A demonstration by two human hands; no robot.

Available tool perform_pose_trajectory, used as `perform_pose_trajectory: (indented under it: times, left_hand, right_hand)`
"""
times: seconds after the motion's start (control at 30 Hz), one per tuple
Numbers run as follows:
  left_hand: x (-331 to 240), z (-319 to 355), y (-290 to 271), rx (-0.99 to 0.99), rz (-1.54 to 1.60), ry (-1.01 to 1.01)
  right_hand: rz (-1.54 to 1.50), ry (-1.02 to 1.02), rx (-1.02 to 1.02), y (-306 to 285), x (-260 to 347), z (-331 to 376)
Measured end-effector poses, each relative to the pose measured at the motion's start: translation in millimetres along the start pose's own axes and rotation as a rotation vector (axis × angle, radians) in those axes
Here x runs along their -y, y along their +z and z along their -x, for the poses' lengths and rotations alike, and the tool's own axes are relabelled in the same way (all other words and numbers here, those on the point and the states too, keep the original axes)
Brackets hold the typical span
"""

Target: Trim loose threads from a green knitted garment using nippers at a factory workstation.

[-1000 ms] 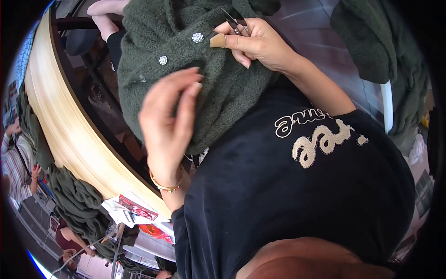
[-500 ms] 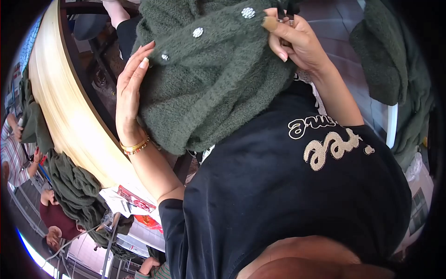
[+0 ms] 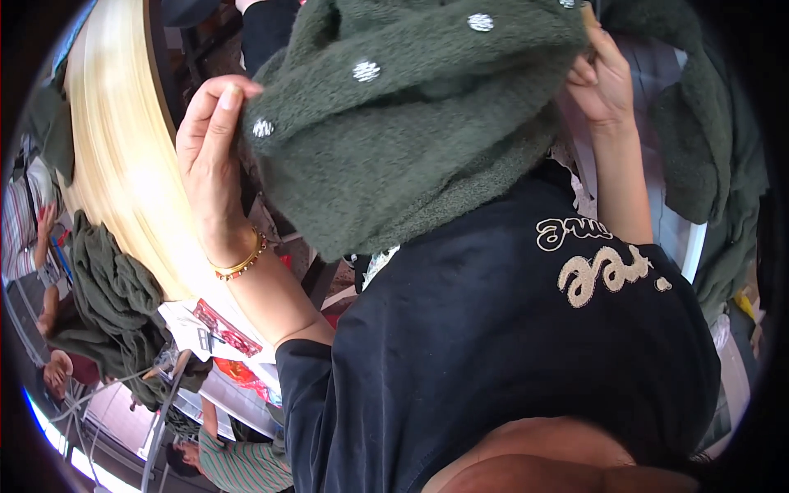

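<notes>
A dark green, fuzzy knit cardigan hangs stretched between my two hands. Round, silvery, sparkling buttons run along its thick band. At the band's left end, my left hand pinches the edge between thumb and fingers, close beside a button. My right hand is closed at the other end of the band, its fingers curled and partly behind the fabric. A tan covering shows on one of its digits. Whether the right hand also holds a tool is hidden.
A long, pale, glossy wooden tabletop curves along my left. Heaped green garments lie beyond it, near other people at work. Papers and red packaging lie by my left elbow. More green knitwear hangs over a pale surface at right.
My hands have moved apart, drawing the button band out between them. My left fingers, earlier laid flat against the cloth, now pinch it. The black snips in my right hand are out of sight.
</notes>
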State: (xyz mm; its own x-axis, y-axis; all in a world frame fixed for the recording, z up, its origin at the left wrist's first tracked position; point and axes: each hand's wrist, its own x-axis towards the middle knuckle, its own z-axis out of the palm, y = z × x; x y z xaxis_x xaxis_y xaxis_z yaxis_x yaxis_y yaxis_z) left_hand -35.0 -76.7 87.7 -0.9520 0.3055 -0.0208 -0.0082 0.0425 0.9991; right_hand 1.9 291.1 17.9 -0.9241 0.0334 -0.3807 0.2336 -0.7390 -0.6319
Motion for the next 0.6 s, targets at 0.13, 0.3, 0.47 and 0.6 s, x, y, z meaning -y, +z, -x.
perform_pose_trajectory:
  times: [0.13, 0.3, 0.47, 0.6]
  left_hand:
    - [-3, 6, 7, -0.032, 0.017, -0.047]
    - [6, 0, 0, -0.001, 0.033, 0.035]
    - [0, 3, 6, -0.058, -0.075, 0.032]
    - [-17, 13, 15, 0.015, -0.067, 0.024]
  right_hand:
    - [-0.478, 0.021, 0.591, -55, 8, -13]
    - [0.016, -0.126, 0.181, -60, 16, -7]
    - [0.123, -0.104, -0.153, -24, 4, -4]
    - [0.187, -0.102, -0.246, -50, 15, -14]
